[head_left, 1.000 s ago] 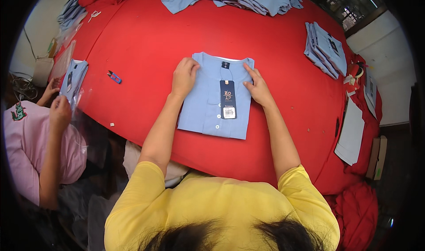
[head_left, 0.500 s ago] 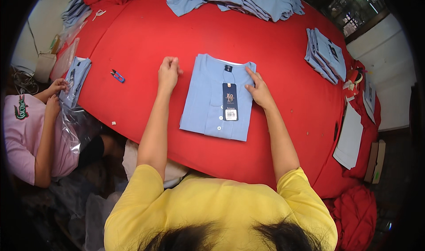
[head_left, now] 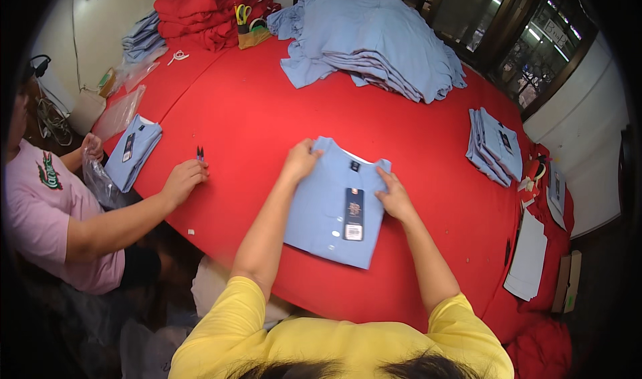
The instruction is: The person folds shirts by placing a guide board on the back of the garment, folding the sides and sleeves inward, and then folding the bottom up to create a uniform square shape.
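Note:
A folded light-blue shirt (head_left: 314, 208) lies face up on the red-covered table in front of me, its neckline at the far side. From its neck area hangs a dark tag (head_left: 354, 212) with a white label, resting on the button front. My left hand (head_left: 303, 160) is closed on the shirt's far left shoulder, fingers bent. My right hand (head_left: 396, 197) grips the far right shoulder edge, thumb lying over the cloth; its fingertips are partly hidden.
At left, a co-worker's hand (head_left: 185, 182) reaches thread snips (head_left: 200, 154) beside another folded shirt (head_left: 134, 152). A large blue garment pile (head_left: 374, 38) and red cloth (head_left: 207, 11) lie at the back. Folded shirts (head_left: 493, 145) and white sheets (head_left: 526, 255) sit at right.
My left hand has moved from beside the shirt onto its left shoulder. The co-worker's hand has gone from the plastic bag to the snips. My view has tilted up, showing more of the back.

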A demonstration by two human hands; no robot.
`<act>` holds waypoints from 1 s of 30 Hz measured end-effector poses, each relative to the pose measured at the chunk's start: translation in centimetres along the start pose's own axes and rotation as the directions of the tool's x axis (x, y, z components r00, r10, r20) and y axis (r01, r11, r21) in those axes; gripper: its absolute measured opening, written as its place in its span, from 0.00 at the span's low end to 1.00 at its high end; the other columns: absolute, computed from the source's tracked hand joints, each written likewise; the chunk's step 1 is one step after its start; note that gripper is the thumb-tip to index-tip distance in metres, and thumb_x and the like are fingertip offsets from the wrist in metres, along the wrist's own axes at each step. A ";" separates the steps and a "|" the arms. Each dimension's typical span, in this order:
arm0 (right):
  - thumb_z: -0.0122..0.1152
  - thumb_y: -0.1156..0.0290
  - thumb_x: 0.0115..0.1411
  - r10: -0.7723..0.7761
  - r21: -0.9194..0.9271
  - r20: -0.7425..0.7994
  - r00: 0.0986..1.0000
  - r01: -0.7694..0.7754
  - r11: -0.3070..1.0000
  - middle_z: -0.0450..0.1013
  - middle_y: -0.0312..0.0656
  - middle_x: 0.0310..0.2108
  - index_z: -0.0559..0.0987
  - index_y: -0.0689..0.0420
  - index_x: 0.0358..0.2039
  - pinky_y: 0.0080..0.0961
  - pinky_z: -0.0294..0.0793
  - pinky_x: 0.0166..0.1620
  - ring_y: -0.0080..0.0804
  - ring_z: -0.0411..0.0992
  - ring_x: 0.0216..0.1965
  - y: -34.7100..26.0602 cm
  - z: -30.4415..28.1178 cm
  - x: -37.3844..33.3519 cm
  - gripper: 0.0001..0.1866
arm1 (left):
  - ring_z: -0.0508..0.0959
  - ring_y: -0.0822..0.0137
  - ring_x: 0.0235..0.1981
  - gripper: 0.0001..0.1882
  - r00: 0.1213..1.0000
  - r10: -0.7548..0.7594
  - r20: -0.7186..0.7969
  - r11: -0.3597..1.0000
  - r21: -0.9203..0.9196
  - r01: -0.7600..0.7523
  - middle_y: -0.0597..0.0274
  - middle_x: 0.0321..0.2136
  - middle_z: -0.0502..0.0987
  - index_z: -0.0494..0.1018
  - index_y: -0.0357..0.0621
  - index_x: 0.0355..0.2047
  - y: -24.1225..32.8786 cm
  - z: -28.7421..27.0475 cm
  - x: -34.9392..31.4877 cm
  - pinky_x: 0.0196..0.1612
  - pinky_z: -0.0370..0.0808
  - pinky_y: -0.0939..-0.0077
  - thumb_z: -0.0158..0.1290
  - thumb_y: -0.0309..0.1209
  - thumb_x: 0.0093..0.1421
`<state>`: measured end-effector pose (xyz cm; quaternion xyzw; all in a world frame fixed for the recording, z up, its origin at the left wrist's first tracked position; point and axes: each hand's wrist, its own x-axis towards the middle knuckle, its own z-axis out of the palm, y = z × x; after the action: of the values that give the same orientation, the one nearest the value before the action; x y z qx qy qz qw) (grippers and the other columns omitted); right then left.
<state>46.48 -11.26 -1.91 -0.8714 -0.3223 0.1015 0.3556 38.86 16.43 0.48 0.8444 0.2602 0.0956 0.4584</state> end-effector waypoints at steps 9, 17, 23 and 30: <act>0.58 0.79 0.53 -0.354 0.112 -0.055 0.934 0.358 0.927 0.56 0.60 0.63 0.53 0.58 0.66 0.36 0.61 0.62 0.53 0.55 0.65 -14.3 6.1 21.6 0.40 | 0.77 0.45 0.45 0.19 0.874 0.114 -0.472 0.871 0.470 0.140 0.45 0.41 0.78 0.70 0.45 0.47 -3.1 -18.6 17.0 0.47 0.73 0.53 0.55 0.38 0.58; 0.60 0.71 0.52 -0.111 -0.573 -0.671 0.733 -0.417 0.705 0.67 0.48 0.48 0.70 0.52 0.48 0.48 0.66 0.47 0.50 0.65 0.51 -1.7 -9.4 27.6 0.20 | 0.57 0.52 0.65 0.32 0.951 0.308 -0.043 0.683 0.705 -0.189 0.58 0.63 0.60 0.64 0.57 0.60 -5.2 -11.2 17.6 0.63 0.50 0.37 0.48 0.56 0.60; 0.59 0.71 0.54 -0.188 -0.621 -0.543 0.818 -0.241 0.746 0.73 0.43 0.38 0.76 0.53 0.36 0.47 0.67 0.47 0.46 0.69 0.45 4.3 -14.1 27.8 0.08 | 0.57 0.51 0.64 0.29 0.879 0.464 -0.109 0.628 0.740 -0.240 0.56 0.60 0.65 0.72 0.52 0.54 -5.4 -9.6 15.8 0.63 0.48 0.37 0.47 0.56 0.60; 0.54 0.78 0.55 -0.330 -0.388 -0.619 0.713 0.088 0.918 0.73 0.51 0.31 0.73 0.60 0.31 0.42 0.71 0.38 0.54 0.72 0.36 -1.0 -17.9 20.2 0.03 | 0.77 0.47 0.44 0.27 0.936 0.340 -0.093 0.940 0.005 -0.341 0.45 0.38 0.78 0.78 0.38 0.41 3.2 -2.1 13.7 0.50 0.72 0.62 0.45 0.52 0.63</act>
<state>68.83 -7.83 12.80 -0.8524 -0.2817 -0.3171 0.3057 50.77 23.77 3.26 0.8688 0.1306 0.2141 0.4270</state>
